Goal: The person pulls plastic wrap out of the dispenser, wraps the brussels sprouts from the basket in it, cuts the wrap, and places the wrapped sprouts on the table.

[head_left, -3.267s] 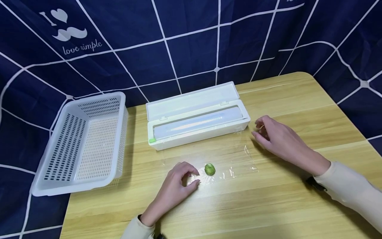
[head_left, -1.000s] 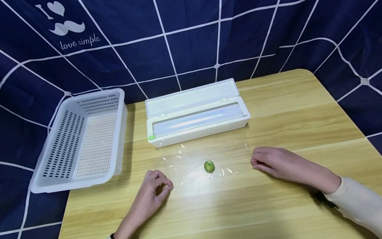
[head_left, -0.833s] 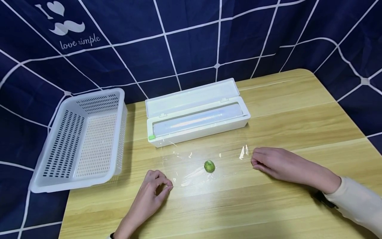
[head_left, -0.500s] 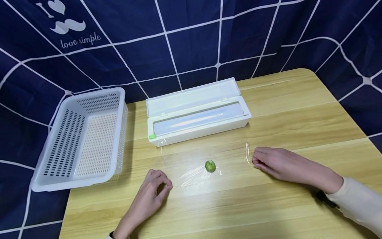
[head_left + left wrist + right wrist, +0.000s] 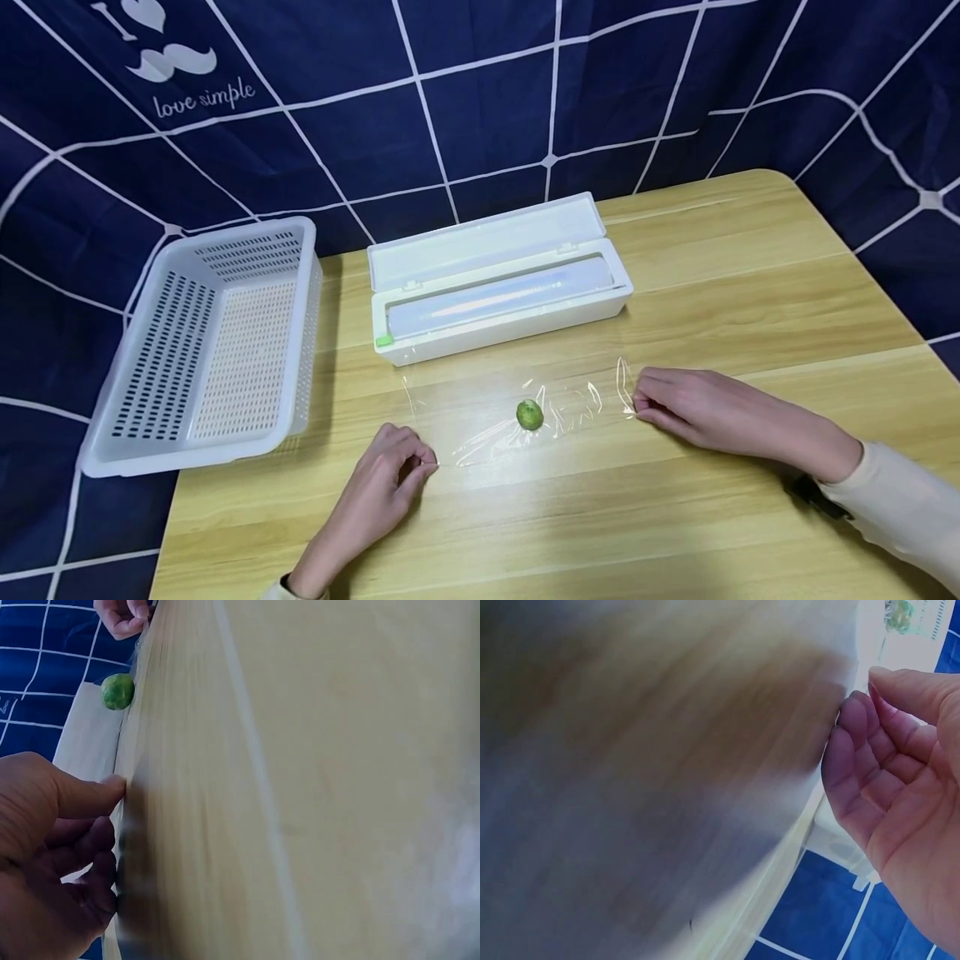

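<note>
I have the left hand (image 5: 384, 477) pinching clear film (image 5: 480, 443) left of the green vegetable (image 5: 530, 414), the right hand (image 5: 686, 406) pinching it to the right. The vegetable appears to lie on the film, an open white box (image 5: 487, 340) beyond. I judge this as spreading; next calls for even tension.

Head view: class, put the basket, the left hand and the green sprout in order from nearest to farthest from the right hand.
1. Green sprout: between the two hands, to the left of the right hand.
2. Left hand: past it, lower left.
3. Basket: farthest, at the picture's left side.
</note>
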Available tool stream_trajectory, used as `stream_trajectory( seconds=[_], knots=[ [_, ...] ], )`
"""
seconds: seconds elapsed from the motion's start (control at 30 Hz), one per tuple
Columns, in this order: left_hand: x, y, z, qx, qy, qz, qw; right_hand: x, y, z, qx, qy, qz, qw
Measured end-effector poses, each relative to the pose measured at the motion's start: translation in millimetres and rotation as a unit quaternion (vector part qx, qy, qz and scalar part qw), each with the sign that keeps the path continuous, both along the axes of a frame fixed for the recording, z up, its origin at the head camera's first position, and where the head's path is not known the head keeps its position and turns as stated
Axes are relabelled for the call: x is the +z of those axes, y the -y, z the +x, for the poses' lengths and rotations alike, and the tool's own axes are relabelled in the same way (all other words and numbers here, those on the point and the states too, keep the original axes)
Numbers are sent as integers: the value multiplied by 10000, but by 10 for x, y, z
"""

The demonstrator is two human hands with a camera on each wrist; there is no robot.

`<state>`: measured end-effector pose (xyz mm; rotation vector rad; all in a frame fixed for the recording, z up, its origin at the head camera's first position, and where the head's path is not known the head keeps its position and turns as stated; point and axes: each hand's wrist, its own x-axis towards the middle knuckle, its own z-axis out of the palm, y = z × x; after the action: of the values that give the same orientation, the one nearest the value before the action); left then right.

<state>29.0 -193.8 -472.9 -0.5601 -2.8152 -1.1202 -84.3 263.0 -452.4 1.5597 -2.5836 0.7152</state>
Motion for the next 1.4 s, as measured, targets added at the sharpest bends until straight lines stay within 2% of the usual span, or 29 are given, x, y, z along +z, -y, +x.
stream_trajectory(
  seconds=[0.2, 0.53, 0.83, 1.03, 1.4],
  knots=[
    [0, -15, -7, 11, -108, -222, 9997, 12, -12, -8, -70, 86, 80, 9999],
    [-8, -13, -13, -170, -507, -180, 9984, 43, -25, -14, -119, 168, 51, 9998],
    [-12, -18, -25, -29, -229, -250, 9994, 64, -24, -13, -166, 265, 142, 9994],
    [33, -16, -21, 158, 82, 39, 9998, 73, -17, -19, -120, 298, 50, 9995],
    [47, -27, -48, 254, 120, 198, 9994, 106, 7, -41, -483, 430, 152, 9978]
  ],
)
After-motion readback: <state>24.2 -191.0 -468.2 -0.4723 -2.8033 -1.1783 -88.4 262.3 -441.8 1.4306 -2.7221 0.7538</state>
